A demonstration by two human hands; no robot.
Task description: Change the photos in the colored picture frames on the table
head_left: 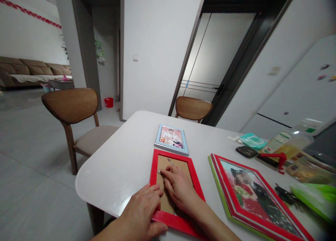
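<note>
our left hand (143, 209) is clamped on the near left corner of a red frame (172, 155), its fingers over the side and its thumb along the bottom edge. our right hand (181, 187) reaches across the frame's back, its fingertips at a small metal clip (159, 172) by the left inner edge; we cannot tell whether they pinch the clip or only press on it. the two hands are apart, though near each other. the frame lies right in front of us on a white table (112, 178), back side up, showing a brown board (168, 204) with a metal hook (170, 161) near its far end.

to our right, a picture in a red frame (262, 195) lies face up on a green frame (222, 195). beside it we see a green bag (315, 197). just past the frame under our hands, a picture in a blue frame (172, 137) lies face up.

farther along the right side are a bottle (287, 143) of yellowish liquid, a flat black case (246, 151) and a teal packet (253, 140). beyond the table stand two wooden chairs (72, 106), one to the left and one at the far end. farther back we see a red bucket (108, 102), a pale door (215, 48) and, off to the left, a brown sofa (34, 67).
</note>
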